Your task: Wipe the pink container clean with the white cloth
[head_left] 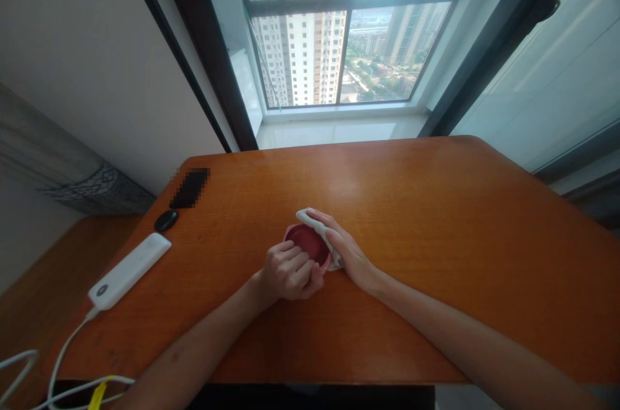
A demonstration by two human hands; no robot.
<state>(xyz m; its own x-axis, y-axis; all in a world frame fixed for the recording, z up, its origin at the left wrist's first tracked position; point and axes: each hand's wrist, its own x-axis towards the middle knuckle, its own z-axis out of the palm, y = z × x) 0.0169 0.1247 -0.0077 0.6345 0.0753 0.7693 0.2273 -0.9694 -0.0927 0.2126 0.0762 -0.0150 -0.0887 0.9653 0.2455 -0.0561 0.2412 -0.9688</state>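
Observation:
A small round vessel (310, 243), pink outside and dark red within, is between my two hands over the near middle of the table; whether it is a cup or a bowl I cannot tell. My left hand (293, 270) is closed on its near left rim, knuckles up. Against the far right side of the vessel, my right hand (349, 254) presses a folded white cloth (314, 223), fingers stretched along it and partly over it. Part of the cloth hangs out below the right palm.
On the table's left side lie a white power strip (130, 271) with a white cable (62, 348), a black oval object (166, 221) and a dark pixelated item (191, 188). The brown wooden table (460, 235) ends near a window (346, 55) at the back.

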